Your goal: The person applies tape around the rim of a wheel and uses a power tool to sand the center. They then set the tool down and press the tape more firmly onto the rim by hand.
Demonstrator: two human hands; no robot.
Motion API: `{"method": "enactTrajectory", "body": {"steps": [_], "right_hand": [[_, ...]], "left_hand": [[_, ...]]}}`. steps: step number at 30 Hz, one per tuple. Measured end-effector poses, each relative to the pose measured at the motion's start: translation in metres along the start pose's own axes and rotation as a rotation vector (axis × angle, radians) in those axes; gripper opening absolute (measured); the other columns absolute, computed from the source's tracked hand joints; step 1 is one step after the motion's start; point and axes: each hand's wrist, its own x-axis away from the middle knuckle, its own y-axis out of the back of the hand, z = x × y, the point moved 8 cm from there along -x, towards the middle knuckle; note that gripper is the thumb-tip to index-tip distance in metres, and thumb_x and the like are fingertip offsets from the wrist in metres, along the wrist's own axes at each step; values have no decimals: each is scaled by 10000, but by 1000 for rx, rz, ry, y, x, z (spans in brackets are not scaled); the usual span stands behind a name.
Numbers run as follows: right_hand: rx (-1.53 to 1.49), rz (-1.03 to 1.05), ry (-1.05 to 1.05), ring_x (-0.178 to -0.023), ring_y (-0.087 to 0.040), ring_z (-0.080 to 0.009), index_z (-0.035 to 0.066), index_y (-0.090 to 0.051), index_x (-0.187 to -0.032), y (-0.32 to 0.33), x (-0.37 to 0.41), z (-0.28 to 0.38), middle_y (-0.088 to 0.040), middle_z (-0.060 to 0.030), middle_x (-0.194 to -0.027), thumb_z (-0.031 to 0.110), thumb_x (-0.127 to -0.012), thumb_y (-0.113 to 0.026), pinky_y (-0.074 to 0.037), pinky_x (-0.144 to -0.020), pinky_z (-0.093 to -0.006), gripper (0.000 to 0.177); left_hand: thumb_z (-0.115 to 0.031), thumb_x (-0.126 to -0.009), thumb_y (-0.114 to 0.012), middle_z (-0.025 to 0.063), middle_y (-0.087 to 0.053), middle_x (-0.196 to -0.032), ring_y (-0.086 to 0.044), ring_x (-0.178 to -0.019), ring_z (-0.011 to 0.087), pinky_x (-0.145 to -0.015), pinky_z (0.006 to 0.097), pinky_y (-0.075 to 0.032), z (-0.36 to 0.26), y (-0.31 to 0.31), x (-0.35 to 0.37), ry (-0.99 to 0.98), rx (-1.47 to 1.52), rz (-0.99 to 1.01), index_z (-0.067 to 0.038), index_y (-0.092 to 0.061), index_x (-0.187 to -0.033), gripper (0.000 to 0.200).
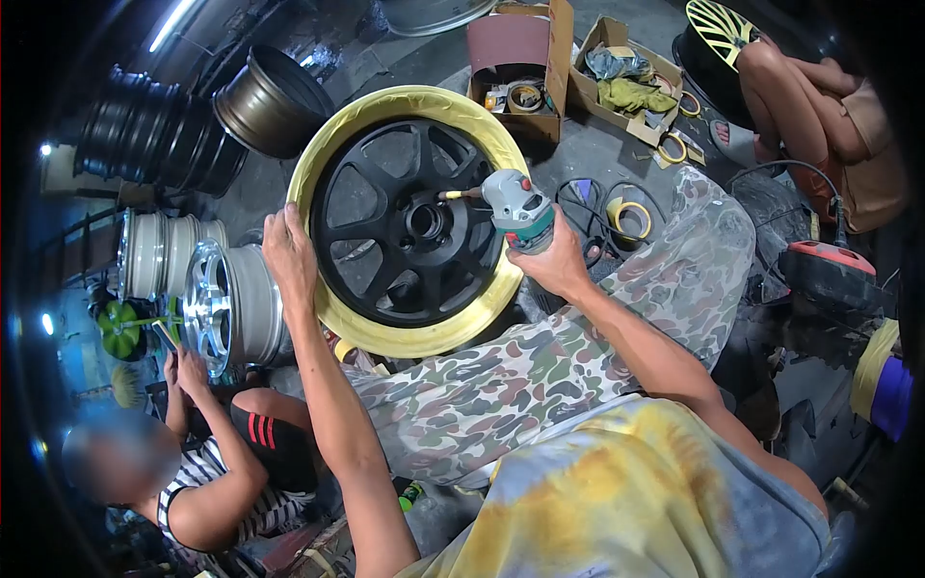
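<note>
A black multi-spoke car wheel [385,279] stands before me, its outer lip wrapped in yellow masking tape [405,339]. My left hand [288,252] grips the taped lip at the left side. In my right hand [556,260] is a grey-and-green power tool [520,214], held at the wheel's right side. Its thin shaft points left across the spokes, and the pale tip [446,196] is over the wheel face, a little above the hub [425,223].
Chrome wheels [252,299] and dark rims [164,135] stand at left. A person in a striped top [222,472] sits lower left; another person's legs [795,106] show upper right. Open cardboard boxes [554,67], tape rolls [631,220] and a red-and-black machine [829,265] lie around.
</note>
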Motion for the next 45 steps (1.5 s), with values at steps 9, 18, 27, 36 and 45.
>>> {"method": "enactTrajectory", "body": {"steps": [9,18,27,36,45], "right_hand": [[62,-4,59,-996,-719,-438,-4,-515,-1185,-8,-1,6,-721,-254,-1038,240,-706,-865,-562,-872,-471,642],[99,-3,74,-999,-715,-443,-17,-512,-1183,-10,-6,4,-717,-261,-1038,235,-708,-857,-560,-871,-476,639],[65,0,26,-991,-727,-401,-4,-523,-1184,-6,-3,7,-724,-235,-1038,237,-697,-861,-556,-881,-449,639],[27,-4,37,-995,-723,-370,-2,-541,-1169,-6,-8,8,-718,-214,-1053,230,-694,-870,-550,-884,-441,623],[52,19,34,-1005,-722,-374,-2,-548,-1177,-4,-8,10,-716,-220,-1062,228,-699,-868,-549,-892,-441,619]], "left_hand": [[-240,-1100,-499,229,-602,-911,-602,-845,409,-773,487,-452,-2,-1,0,-3,-22,11,71,-677,-1070,360],[-250,-1103,-498,226,-598,-909,-606,-847,402,-776,481,-457,-4,0,2,-5,-6,9,73,-674,-1067,370],[-249,-1107,-500,216,-572,-880,-592,-810,393,-754,478,-452,-5,0,2,-16,21,2,56,-676,-1049,357],[-250,-1105,-505,214,-568,-873,-587,-802,388,-750,478,-448,-6,-1,1,-29,2,-5,56,-670,-1035,354],[-257,-1105,-521,196,-589,-861,-593,-771,334,-732,429,-461,-3,0,1,-71,-6,-40,48,-677,-1065,345]]}}
